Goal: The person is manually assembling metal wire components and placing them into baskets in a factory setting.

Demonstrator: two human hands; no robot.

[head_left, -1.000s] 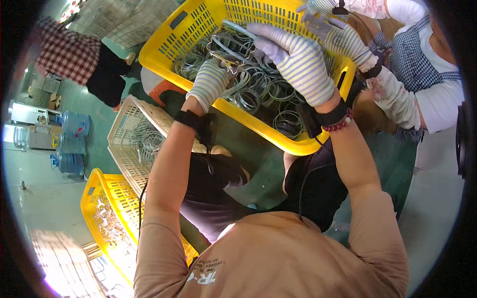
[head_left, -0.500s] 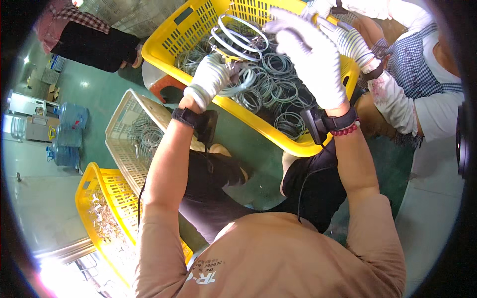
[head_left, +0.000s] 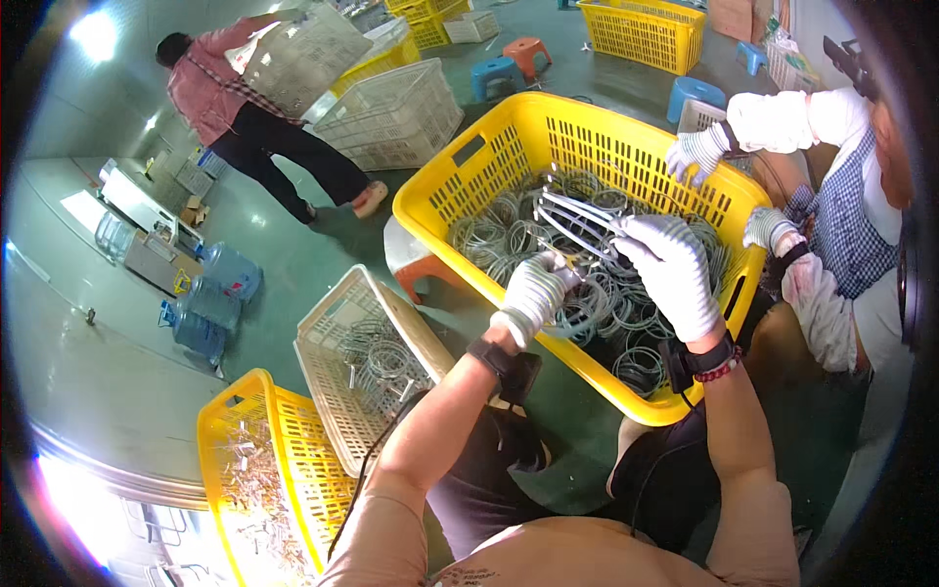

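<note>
A yellow basket (head_left: pixel 577 367) full of thin, grey metal rings (head_left: pixel 636 303) stands in front of me. My gloved left hand (head_left: pixel 533 298) is closed over its near side on a small yellow-handled tool (head_left: pixel 565 260), whose exact kind is hard to make out. A few pale rings hang just below those fingers. My gloved right hand (head_left: pixel 670 269), closed, grips a few larger pale hoops (head_left: pixel 572 217) with metal fittings, raised over the pile. The right fingertips are partly hidden behind the hoops.
A co-worker's gloved hands (head_left: pixel 699 155) rest at the basket's right side. By my left stand a beige basket (head_left: pixel 318 342) of rings and a yellow basket (head_left: pixel 293 460) of small copper-coloured parts. Water jugs (head_left: pixel 210 303), stools (head_left: pixel 497 73) and a walking person (head_left: pixel 264 127) are beyond.
My view has tilted up and shifted left, showing more floor. My right hand has come down from a blurred open wave onto the hoops. The co-worker's hands have parted at the basket.
</note>
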